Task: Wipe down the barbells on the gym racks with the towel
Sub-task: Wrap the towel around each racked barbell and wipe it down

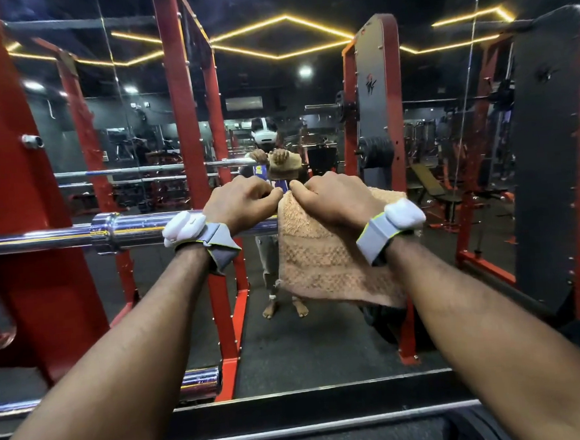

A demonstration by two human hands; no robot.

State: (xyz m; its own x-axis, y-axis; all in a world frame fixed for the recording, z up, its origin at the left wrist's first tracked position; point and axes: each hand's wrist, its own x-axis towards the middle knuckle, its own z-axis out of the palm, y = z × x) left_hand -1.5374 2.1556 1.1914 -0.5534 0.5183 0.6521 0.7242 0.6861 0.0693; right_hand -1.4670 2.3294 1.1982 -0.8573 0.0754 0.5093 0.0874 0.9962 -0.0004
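Observation:
A chrome barbell (77,234) runs left to right across the red rack at chest height. A tan towel (319,262) is draped over the bar and hangs down below it. My left hand (242,202) is curled over the bare bar just left of the towel, its fingertips at the towel's top corner. My right hand (332,199) grips the bar through the towel. The bar's right part is hidden behind the towel and my right arm.
A red rack upright (15,191) stands at the left and another (189,123) behind the bar. A wall mirror ahead reflects a person and the gym. A second chrome bar (197,381) lies low at the left. Dark weight plates (380,151) hang on the right rack.

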